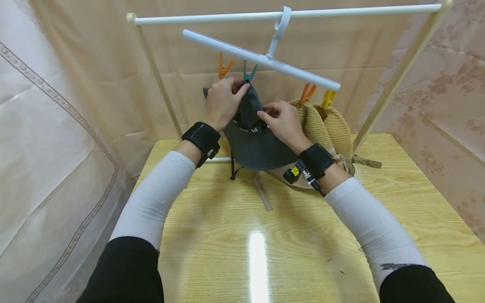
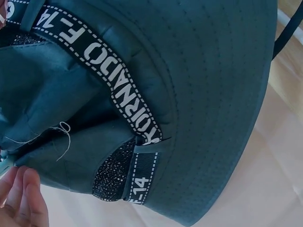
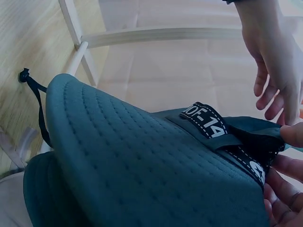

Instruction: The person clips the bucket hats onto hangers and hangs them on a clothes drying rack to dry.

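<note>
A dark green sun hat (image 1: 257,145), with a stitched brim and a black lettered band (image 2: 118,85), hangs crown up below a white hanger (image 1: 261,59). A teal clothespin (image 1: 249,73) stands at the top of its crown. My left hand (image 1: 221,103) pinches the crown right beside that clothespin. My right hand (image 1: 284,124) pinches the side of the crown near the band, thumb on top and fingers beneath. An orange clothespin (image 1: 224,66) hangs on the hanger's left part, above my left hand. A chin cord (image 3: 35,94) dangles from the hat.
A tan knitted hat (image 1: 337,126) hangs at the right from an orange clothespin (image 1: 307,93) and a yellow clothespin (image 1: 328,99). The tilted hanger hooks on a white rack bar (image 1: 212,18). The rack stands on a wood-grain table (image 1: 212,252); a beige cloth (image 1: 182,92) hangs behind it.
</note>
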Demonstrator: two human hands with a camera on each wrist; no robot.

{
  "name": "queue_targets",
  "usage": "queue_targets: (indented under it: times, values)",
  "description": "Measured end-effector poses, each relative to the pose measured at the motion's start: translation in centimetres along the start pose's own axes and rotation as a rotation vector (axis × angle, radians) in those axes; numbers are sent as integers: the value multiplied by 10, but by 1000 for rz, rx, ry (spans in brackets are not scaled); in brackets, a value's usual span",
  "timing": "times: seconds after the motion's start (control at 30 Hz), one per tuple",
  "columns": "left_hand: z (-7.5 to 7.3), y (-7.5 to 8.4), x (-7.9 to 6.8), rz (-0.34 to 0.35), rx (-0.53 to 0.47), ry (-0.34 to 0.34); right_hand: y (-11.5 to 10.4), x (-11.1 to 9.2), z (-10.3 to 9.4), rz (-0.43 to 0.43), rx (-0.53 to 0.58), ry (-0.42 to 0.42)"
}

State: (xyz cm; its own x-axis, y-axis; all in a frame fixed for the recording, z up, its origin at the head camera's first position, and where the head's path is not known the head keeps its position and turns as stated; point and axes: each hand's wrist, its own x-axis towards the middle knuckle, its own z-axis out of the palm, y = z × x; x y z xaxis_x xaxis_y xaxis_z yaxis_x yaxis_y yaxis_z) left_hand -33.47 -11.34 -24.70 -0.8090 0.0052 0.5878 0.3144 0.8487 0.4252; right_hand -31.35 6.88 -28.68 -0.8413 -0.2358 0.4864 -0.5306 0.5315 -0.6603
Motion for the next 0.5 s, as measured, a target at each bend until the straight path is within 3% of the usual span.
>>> queue_targets:
  times: [0.3, 0.5]
  values:
    - [4, -7, -11, 14, -6, 9, 6, -5, -4, 6, 51, -5]
    - [5, -6, -13, 13, -22, 6, 15, -12, -9, 55, 109, 3]
